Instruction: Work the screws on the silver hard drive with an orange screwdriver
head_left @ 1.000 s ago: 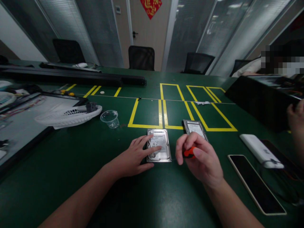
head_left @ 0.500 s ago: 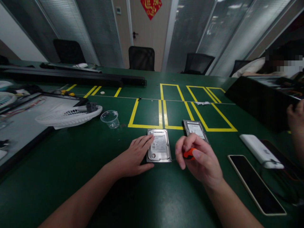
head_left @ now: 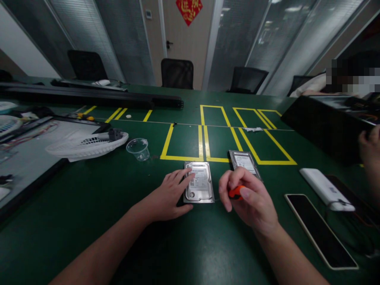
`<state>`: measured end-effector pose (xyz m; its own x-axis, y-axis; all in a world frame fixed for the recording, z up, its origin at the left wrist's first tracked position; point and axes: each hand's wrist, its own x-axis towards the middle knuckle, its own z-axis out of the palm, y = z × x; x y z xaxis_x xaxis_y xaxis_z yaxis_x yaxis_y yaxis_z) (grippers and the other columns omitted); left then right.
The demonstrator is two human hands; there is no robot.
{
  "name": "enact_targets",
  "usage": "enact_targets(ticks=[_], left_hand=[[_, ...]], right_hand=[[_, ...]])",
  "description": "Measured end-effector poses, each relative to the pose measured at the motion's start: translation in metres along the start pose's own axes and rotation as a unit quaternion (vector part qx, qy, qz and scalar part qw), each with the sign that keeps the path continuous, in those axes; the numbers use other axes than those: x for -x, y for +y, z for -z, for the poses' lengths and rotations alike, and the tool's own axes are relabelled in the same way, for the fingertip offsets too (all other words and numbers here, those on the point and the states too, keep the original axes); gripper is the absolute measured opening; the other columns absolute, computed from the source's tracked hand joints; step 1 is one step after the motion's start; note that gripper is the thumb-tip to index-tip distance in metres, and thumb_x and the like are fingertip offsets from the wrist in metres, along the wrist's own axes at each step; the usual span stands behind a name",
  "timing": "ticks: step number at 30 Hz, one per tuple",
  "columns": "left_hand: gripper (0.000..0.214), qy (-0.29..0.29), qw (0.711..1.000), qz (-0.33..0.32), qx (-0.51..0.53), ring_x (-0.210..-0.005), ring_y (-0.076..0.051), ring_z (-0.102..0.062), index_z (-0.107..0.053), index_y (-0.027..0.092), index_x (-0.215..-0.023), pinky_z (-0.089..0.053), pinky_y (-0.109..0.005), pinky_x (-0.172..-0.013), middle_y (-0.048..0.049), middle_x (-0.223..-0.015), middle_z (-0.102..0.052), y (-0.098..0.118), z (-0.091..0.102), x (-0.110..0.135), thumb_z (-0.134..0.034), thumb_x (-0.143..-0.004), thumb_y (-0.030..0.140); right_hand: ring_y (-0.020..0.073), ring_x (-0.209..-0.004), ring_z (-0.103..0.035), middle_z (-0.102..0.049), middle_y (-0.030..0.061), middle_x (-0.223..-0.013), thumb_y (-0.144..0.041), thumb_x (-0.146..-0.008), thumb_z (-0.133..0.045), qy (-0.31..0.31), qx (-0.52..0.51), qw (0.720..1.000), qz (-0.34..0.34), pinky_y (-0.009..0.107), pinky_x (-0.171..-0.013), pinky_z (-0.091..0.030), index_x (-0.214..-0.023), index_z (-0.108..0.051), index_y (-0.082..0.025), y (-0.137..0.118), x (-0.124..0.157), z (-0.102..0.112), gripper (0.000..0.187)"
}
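Note:
A silver hard drive (head_left: 203,186) with a white label lies flat on the green table. Across its left side rests my left hand (head_left: 169,194), fingers spread over the label and thumb stretched along the near edge. My right hand (head_left: 249,198) is closed around a screwdriver (head_left: 236,192) with an orange and black handle. Its thin shaft points left, with the tip at the drive's near right corner; the exact contact is too small to tell. Behind my right hand lies a second hard drive (head_left: 244,161), partly hidden by the fingers.
A clear plastic cup (head_left: 138,149) and a white racket-like frame (head_left: 86,145) stand to the left. On the right lie a phone (head_left: 320,229) and a white power bank (head_left: 326,189) with a cable. Beyond them, another person's hand (head_left: 371,146) touches a black case (head_left: 320,130).
The index finger of my left hand has shifted slightly on the drive's label, spreading from its neighbour. My right hand and the screwdriver have barely moved.

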<state>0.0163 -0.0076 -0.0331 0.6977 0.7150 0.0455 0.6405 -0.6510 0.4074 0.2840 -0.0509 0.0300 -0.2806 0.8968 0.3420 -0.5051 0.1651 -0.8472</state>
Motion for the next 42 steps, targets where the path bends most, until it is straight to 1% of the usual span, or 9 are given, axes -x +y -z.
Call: enact_targets(ticks=[9, 17, 19, 24, 28, 31, 35, 39, 42], left_hand=[[0.106, 0.008, 1.0, -0.004, 0.02, -0.168, -0.043, -0.03, -0.02, 0.024, -0.181, -0.026, -0.062, -0.136, -0.019, -0.184, -0.031, -0.0029, -0.0015, 0.0012, -0.082, -0.097, 0.047], [0.103, -0.001, 1.0, 0.003, 0.017, -0.169, -0.043, -0.028, -0.025, 0.024, -0.18, -0.026, -0.062, -0.137, -0.0175, -0.186, -0.027, -0.004, -0.0017, 0.0007, -0.082, -0.098, 0.047], [0.103, -0.002, 1.0, 0.003, 0.016, -0.17, -0.043, -0.027, -0.026, 0.024, -0.18, -0.025, -0.062, -0.137, -0.0174, -0.186, -0.027, -0.0046, -0.0021, 0.0007, -0.082, -0.098, 0.047], [0.1, -0.002, 1.0, -0.002, 0.01, -0.17, -0.043, -0.027, -0.027, 0.028, -0.181, -0.027, -0.065, -0.136, -0.016, -0.187, -0.026, -0.0036, -0.0003, 0.0021, -0.082, -0.1, 0.045], [0.091, 0.001, 1.0, -0.014, 0.004, -0.169, -0.047, -0.027, -0.037, 0.036, -0.178, -0.03, -0.069, -0.133, -0.0132, -0.188, -0.021, -0.0032, 0.0009, 0.0034, -0.083, -0.101, 0.043], [0.093, 0.002, 1.0, -0.016, 0.006, -0.169, -0.048, -0.027, -0.035, 0.039, -0.179, -0.03, -0.07, -0.133, -0.0128, -0.189, -0.019, -0.0042, 0.0002, 0.0038, -0.084, -0.1, 0.043], [0.093, 0.008, 1.0, -0.018, 0.013, -0.169, -0.048, -0.027, -0.035, 0.04, -0.179, -0.03, -0.069, -0.133, -0.011, -0.189, -0.019, -0.0058, -0.0014, 0.0042, -0.084, -0.1, 0.044], [0.092, 0.008, 1.0, -0.017, 0.011, -0.169, -0.048, -0.027, -0.035, 0.04, -0.179, -0.031, -0.069, -0.133, -0.0106, -0.189, -0.019, -0.0065, -0.0019, 0.0044, -0.083, -0.101, 0.044], [0.093, 0.004, 1.0, -0.015, 0.01, -0.169, -0.048, -0.027, -0.035, 0.041, -0.179, -0.031, -0.07, -0.133, -0.0111, -0.189, -0.019, -0.0061, -0.0014, 0.0043, -0.084, -0.101, 0.045]], right_hand=[[0.0175, -0.069, -0.068, -0.075, 0.0072, -0.094, -0.03, -0.108, -0.073, 0.013, 0.066, 0.996, 0.054, 0.034, -0.065, -0.051, -0.101, -0.084, -0.018, -0.0043, -0.0003, -0.0004, 0.018], [0.0123, -0.06, -0.061, -0.078, 0.0051, -0.101, -0.025, -0.107, -0.075, 0.012, 0.024, 0.999, 0.024, 0.029, -0.055, -0.038, -0.107, -0.075, -0.023, -0.0013, 0.0016, -0.0037, 0.002], [0.0124, -0.06, -0.058, -0.077, 0.0059, -0.099, -0.028, -0.108, -0.073, 0.012, 0.023, 0.999, 0.02, 0.03, -0.057, -0.037, -0.106, -0.076, -0.022, -0.0024, 0.0014, -0.004, 0.007], [0.0164, -0.062, -0.058, -0.075, 0.0112, -0.097, -0.037, -0.112, -0.057, 0.006, 0.022, 1.0, 0.021, 0.035, -0.063, -0.04, -0.099, -0.082, -0.015, -0.0044, 0.0001, -0.0015, 0.036], [0.0177, -0.064, -0.061, -0.075, 0.0102, -0.097, -0.034, -0.11, -0.064, 0.023, 0.03, 0.999, 0.016, 0.035, -0.063, -0.043, -0.097, -0.081, -0.016, -0.0043, -0.0005, -0.0014, 0.028], [0.018, -0.066, -0.065, -0.075, 0.0077, -0.095, -0.033, -0.106, -0.074, 0.03, 0.037, 0.999, 0.026, 0.034, -0.064, -0.046, -0.099, -0.078, -0.018, -0.0034, -0.0008, -0.0022, 0.017], [0.016, -0.061, -0.064, -0.077, 0.0052, -0.096, -0.034, -0.104, -0.079, 0.03, 0.022, 0.999, 0.016, 0.031, -0.059, -0.043, -0.099, -0.07, -0.022, -0.0017, -0.0009, -0.0025, 0.016], [0.0139, -0.056, -0.053, -0.078, 0.006, -0.096, -0.036, -0.106, -0.074, 0.029, 0.016, 0.999, -0.001, 0.03, -0.055, -0.036, -0.099, -0.07, -0.023, -0.0025, -0.001, -0.0033, 0.016], [0.0161, -0.059, -0.052, -0.075, 0.0097, -0.094, -0.041, -0.11, -0.061, 0.023, 0.025, 0.999, 0.006, 0.033, -0.057, -0.037, -0.095, -0.077, -0.019, -0.0044, -0.0013, -0.0037, 0.031]])
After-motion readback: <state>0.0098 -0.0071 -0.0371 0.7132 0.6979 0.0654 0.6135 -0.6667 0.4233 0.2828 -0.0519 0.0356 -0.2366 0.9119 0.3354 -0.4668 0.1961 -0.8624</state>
